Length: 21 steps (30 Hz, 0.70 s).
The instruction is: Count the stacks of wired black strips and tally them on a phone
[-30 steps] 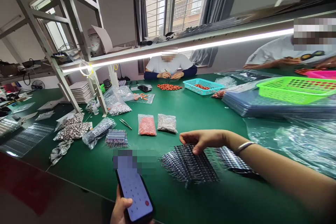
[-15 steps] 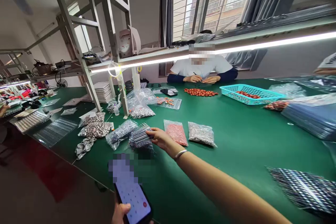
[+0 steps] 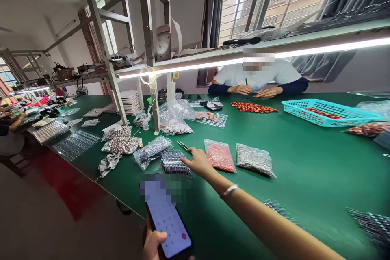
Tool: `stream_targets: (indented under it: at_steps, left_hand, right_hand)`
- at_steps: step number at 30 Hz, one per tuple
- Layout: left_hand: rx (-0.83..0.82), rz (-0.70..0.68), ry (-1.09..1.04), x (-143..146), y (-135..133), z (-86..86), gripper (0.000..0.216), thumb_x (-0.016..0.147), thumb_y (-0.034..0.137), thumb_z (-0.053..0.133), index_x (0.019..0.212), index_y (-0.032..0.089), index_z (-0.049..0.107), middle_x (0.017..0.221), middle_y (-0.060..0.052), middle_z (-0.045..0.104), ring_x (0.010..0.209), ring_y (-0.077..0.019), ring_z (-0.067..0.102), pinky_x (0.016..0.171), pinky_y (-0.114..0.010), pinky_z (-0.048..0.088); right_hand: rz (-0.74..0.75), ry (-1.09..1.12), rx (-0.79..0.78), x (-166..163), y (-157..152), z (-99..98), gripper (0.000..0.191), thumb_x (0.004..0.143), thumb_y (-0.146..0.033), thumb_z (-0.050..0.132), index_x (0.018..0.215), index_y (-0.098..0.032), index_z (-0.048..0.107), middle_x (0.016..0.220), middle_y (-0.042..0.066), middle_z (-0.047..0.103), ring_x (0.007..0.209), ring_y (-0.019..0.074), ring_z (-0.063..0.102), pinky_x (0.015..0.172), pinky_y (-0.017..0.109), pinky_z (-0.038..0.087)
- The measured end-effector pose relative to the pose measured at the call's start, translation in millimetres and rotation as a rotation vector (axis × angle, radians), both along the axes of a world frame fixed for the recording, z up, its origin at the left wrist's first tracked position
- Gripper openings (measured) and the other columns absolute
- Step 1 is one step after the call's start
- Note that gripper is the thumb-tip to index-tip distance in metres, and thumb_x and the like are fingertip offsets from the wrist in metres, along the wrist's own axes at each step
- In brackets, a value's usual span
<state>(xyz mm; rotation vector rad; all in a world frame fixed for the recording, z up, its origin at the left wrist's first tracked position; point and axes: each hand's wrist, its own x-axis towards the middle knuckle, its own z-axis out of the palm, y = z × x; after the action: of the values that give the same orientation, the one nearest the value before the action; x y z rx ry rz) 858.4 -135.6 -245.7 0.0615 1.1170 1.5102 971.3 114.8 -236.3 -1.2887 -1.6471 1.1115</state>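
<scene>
The right hand, fingers loosely spread, is resting on the bristly strip bundle, which looks light, springy, best pinched mid-stack, while the left hand is gripping a phone.

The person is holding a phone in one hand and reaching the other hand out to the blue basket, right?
Not quite. The left hand does hold the phone, but the head view shows the right hand reaching to the small stack of dark strips, far from the blue basket.

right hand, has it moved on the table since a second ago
Yes. The right hand left the big stack of dark strips and reached forward-left to the small dark strip bundle beside the red bead bag.
</scene>
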Motion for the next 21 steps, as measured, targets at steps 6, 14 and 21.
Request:
stream_targets:
  at_steps: [6,14,21]
  left_hand:
    - [0.149,-0.08,-0.111,36.4,6.5,10.3,0.064,0.071,0.027,0.055,0.133,0.015,0.043,0.08,-0.009,0.068,0.076,-0.0272,0.064,0.069,-0.039,0.051]
    - [0.279,-0.256,-0.084,99.7,9.6,13.1,0.035,0.077,0.04,0.063,0.098,0.013,0.065,0.088,-0.01,0.07,0.087,-0.0271,0.064,0.085,-0.039,0.046]
    - [0.267,-0.334,-0.122,134.3,10.9,22.9,0.042,0.071,0.037,0.067,0.109,0.019,0.062,0.091,-0.008,0.068,0.099,-0.0287,0.06,0.088,-0.039,0.046]
  right_hand:
    - [0.243,0.377,0.048,51.2,-127.3,4.2,0.049,0.083,-0.056,0.056,0.12,-0.025,0.045,0.122,0.012,0.056,0.117,0.0283,0.052,0.098,0.045,0.045]
    - [0.012,0.641,-0.018,104.2,-223.5,-21.9,0.049,0.088,-0.047,0.058,0.131,-0.033,0.042,0.135,0.008,0.049,0.127,0.0284,0.044,0.1,0.04,0.047]
    - [-0.086,0.588,0.059,131.4,-228.6,-15.0,0.056,0.086,-0.042,0.06,0.134,-0.031,0.034,0.131,0.01,0.052,0.116,0.0301,0.054,0.091,0.041,0.052]
